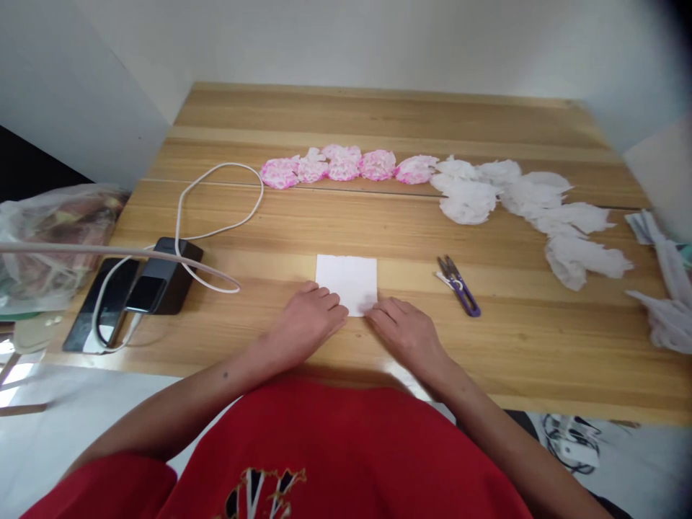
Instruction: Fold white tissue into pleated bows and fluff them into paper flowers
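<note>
A white folded tissue square (347,280) lies flat on the wooden table (378,216) near its front edge. My left hand (305,323) rests on the table with its fingertips pressed on the square's near left corner. My right hand (404,330) mirrors it, fingertips pinching the near right corner. Both sets of fingers are curled together at the paper's near edge. Purple thread snips (459,285) lie just right of the right hand.
A row of pink paper flowers (346,167) and several white ones (533,205) line the far half. A black device with a white cable (156,277) sits at the left. A plastic bag (51,241) is off the left edge; more white paper (667,303) at right.
</note>
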`<state>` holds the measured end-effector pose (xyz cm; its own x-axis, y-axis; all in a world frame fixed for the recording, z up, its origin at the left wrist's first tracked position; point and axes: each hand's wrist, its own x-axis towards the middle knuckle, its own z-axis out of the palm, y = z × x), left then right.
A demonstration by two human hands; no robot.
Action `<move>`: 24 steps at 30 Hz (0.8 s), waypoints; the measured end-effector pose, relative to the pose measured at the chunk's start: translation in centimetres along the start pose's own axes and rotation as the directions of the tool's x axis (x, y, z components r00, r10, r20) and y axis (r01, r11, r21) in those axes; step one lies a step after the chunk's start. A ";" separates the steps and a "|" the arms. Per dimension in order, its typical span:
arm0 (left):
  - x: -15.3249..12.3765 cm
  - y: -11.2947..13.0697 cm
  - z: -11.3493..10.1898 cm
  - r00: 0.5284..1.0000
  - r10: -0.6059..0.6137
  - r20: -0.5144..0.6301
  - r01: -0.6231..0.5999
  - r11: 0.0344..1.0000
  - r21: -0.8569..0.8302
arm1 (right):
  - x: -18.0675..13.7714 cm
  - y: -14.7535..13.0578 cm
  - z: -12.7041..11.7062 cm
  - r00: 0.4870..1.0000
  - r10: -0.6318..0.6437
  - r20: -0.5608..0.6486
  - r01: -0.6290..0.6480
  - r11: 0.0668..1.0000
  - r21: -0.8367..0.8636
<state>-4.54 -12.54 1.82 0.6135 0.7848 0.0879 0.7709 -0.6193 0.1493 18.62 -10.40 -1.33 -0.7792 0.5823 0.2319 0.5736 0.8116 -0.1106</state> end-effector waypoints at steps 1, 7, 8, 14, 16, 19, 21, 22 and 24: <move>0.2 0.2 0.3 1.000 0.010 -0.010 -0.009 1.000 0.016 | 0.0 0.0 0.1 1.000 0.003 0.002 -0.003 1.000 0.000; 1.2 0.8 1.1 1.000 0.005 0.024 -0.006 0.999 0.046 | 0.4 0.1 0.0 0.997 0.066 -0.026 -0.063 0.992 0.109; 1.3 0.8 0.9 1.000 -0.004 0.029 0.003 1.000 0.028 | 0.6 0.1 -0.3 0.996 0.089 -0.024 -0.084 0.982 0.167; 2.5 -0.4 -1.3 0.981 -0.194 -0.008 0.162 0.841 -0.517 | 1.6 1.6 -3.1 0.948 0.306 -0.086 -0.206 0.796 0.569; 2.8 -0.9 -2.1 0.950 -0.295 0.097 0.256 0.566 -0.783 | 2.2 2.4 -3.4 0.911 0.406 -0.078 -0.228 0.650 0.725; 3.1 -1.1 -2.7 0.883 -0.363 0.296 0.337 0.054 -0.940 | 3.3 3.1 -2.8 0.893 0.450 0.025 -0.176 0.297 0.939; 3.1 -1.1 -2.5 0.856 -0.386 0.345 0.297 -0.180 -0.938 | 4.0 2.9 -1.9 0.899 0.416 0.134 -0.158 0.025 0.987; 3.1 -1.1 -2.4 0.847 -0.391 0.361 0.270 -0.270 -0.924 | 4.2 2.6 -1.4 0.905 0.383 0.187 -0.163 -0.095 0.982; 3.1 -1.0 -2.2 0.836 -0.372 0.403 0.228 -0.433 -0.872 | 4.5 1.6 -0.5 0.907 0.323 0.270 -0.185 -0.271 0.945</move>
<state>-3.82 -9.42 4.15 0.2950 0.8770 -0.3793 -0.3441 0.4678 0.8141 16.19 -6.47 0.01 -0.5900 0.8028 -0.0864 -0.2500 -0.2834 -0.9258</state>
